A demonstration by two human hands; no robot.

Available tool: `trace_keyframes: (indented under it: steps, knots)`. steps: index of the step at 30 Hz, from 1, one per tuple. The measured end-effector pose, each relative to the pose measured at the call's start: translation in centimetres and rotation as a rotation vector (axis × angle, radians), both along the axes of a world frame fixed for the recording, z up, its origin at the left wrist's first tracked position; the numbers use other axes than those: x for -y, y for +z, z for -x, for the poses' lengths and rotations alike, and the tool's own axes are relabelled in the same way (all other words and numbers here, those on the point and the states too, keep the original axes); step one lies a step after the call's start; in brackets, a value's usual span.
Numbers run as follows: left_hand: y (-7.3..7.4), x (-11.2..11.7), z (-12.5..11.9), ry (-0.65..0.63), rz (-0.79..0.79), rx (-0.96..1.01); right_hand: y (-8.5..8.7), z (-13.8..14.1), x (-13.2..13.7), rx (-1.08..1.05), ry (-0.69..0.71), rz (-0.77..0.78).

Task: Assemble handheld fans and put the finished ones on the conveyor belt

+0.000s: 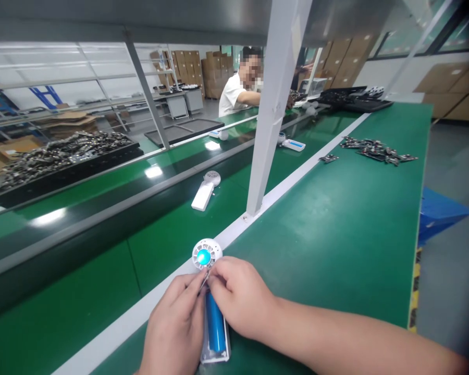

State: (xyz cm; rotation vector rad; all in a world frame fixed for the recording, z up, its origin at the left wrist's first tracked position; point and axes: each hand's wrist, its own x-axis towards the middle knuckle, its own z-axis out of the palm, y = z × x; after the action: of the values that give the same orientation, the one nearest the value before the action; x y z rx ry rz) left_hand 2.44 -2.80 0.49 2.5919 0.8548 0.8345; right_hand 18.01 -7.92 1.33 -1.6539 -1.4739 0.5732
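Note:
A white handheld fan [207, 251] lies on the near bench edge, its round head pointing away from me and its handle opened up. A blue cylindrical battery [216, 325] fills the open handle, and the hub of the fan head shows bright cyan. My left hand [177, 317] is closed at the neck of the fan, fingertips pinched on a small thin part I cannot make out. From the right, my right hand [240, 294] pinches at the same spot, its fingertips touching the left ones. Both hands hide the neck.
A green conveyor belt [168, 229] runs along the left, carrying another fan [204, 195] and an opened one [294, 145] farther off. Small circuit boards [379, 151] lie on the right bench. A white post [266, 114] rises ahead. A co-worker [234, 96] sits across the belt.

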Motion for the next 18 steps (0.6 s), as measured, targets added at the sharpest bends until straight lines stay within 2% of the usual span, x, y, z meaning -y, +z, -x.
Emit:
trace_keyframes:
  steps: [3,10,18]
  knots:
    - [0.18,0.18,-0.13,0.020,-0.002,0.001,-0.01,0.05,-0.01,0.067,-0.007,-0.040]
    - [0.32,-0.23,0.05,0.001,-0.013,0.012,0.01,-0.17,0.07,0.079,-0.037,-0.004]
    - [0.51,0.19,0.03,-0.049,0.118,0.017,-0.65,-0.08,-0.21,-0.011,-0.053,-0.034]
